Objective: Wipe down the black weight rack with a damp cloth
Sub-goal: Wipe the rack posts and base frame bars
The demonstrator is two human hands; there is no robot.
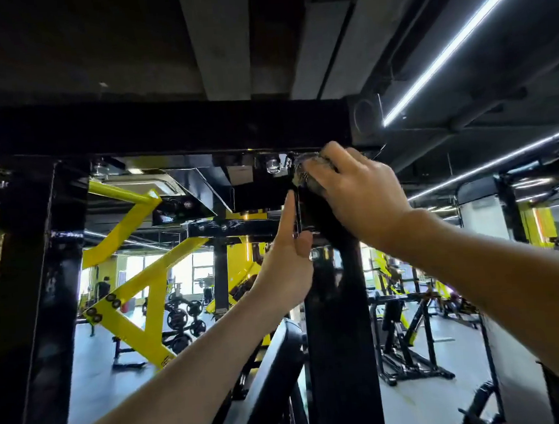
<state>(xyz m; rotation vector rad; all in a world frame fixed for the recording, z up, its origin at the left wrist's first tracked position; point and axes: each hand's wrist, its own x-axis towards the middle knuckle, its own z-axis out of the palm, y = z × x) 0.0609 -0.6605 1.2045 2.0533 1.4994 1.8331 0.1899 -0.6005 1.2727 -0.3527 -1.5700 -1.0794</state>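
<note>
Two-handed wiping high on the black weight rack [164, 130], thick top crossbeam spanning the view under a dark ceiling, one post at far left, another right of centre. Beyond, through the frame, yellow gym machines [134, 290] and racked weight plates [179, 318] on a pale grey floor; at upper right, white light strips [458, 33] along the ceiling. Reaching up beside the right-of-centre upright [337, 307], the left hand [289, 264]: forefinger straight up the post's left edge, thumb against its front corner, remaining fingers hidden behind the steel. Above it, just under the crossbeam, the right hand [360, 188], fingers curled and clamped over a bunched grey cloth [305, 173], pressed to the top of that same upright. Just left of the cloth, a shiny bolt head [273, 165].
</note>
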